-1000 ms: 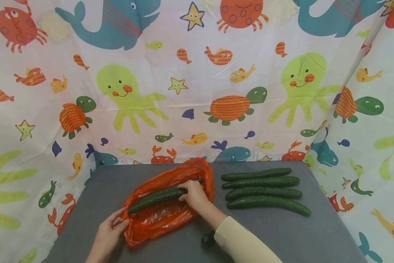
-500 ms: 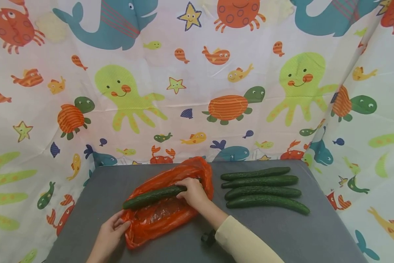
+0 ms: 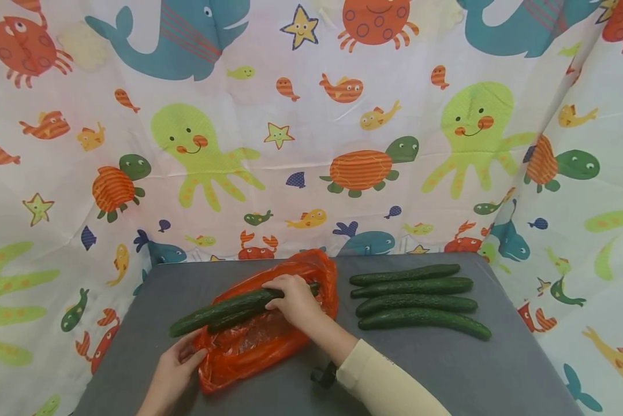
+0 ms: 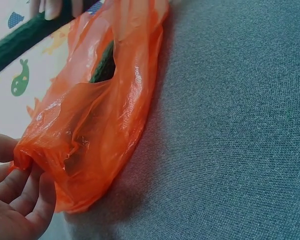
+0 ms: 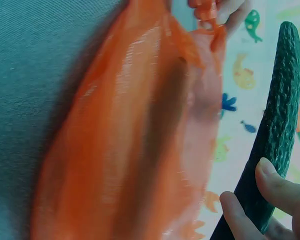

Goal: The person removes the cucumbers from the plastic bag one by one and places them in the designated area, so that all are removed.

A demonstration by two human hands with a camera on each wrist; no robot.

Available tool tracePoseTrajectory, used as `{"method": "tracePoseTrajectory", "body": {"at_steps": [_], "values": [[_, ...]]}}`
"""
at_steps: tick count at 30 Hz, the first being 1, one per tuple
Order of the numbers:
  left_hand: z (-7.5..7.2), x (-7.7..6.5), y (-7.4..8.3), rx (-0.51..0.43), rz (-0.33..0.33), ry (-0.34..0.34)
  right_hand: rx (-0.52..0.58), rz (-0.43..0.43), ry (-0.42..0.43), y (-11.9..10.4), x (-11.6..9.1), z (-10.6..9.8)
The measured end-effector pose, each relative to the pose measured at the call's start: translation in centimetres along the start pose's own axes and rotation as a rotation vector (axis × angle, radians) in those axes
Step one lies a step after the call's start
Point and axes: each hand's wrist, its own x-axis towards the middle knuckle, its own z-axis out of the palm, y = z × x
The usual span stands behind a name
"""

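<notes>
My right hand (image 3: 297, 301) grips a long dark green cucumber (image 3: 201, 319) around its right part. In the right wrist view the thumb and fingers close round this bumpy cucumber (image 5: 280, 100), lifted beside the bag. The crumpled orange-red plastic bag (image 3: 259, 359) lies open on the table beneath it. Inside the bag is another cucumber (image 3: 234, 320), seen through the opening and partly hidden by the held one; the left wrist view shows its dark end (image 4: 104, 67). At the bag's near-left edge, my left hand (image 3: 172, 365) pinches the thin plastic between thumb and fingers.
Several cucumbers lie side by side on the right of the grey table, the nearest cucumber (image 3: 422, 319) being slightly curved. A small black device (image 3: 324, 375) sits at the right wrist. Behind and beside the table hangs a sea-animal print curtain (image 3: 301, 162).
The cucumber in my right hand has come up and left out of the bag, its far end now beyond the bag's edge. The second cucumber has come into sight. My left hand stays put.
</notes>
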Motion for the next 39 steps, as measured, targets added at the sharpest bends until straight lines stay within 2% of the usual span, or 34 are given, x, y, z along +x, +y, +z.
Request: {"method": "tracePoseTrajectory", "body": {"at_steps": [2,9,14,21,26,39], "values": [[0.0,0.0,-0.1,-0.008,-0.011,-0.007,-0.004,-0.007,-0.005,-0.8,-0.2,-0.4],[-0.2,-0.1,-0.9,0.055,-0.008,-0.006,-0.012,-0.042,0.000,-3.3,-1.1,-1.6],[-0.1,-0.3,-0.9,0.057,-0.009,0.001,-0.001,-0.043,-0.003,-3.8,-1.6,-2.4],[0.2,-0.2,-0.7,-0.008,0.004,-0.006,-0.016,-0.041,0.025,-3.6,-2.2,-4.4],[0.3,0.0,-0.7,-0.005,-0.018,-0.014,-0.009,-0.036,0.049,-3.0,-2.7,-5.8],[0.9,0.1,-0.3,-0.049,-0.055,-0.002,0.014,-0.002,0.129,0.7,-4.2,-8.5]]}}
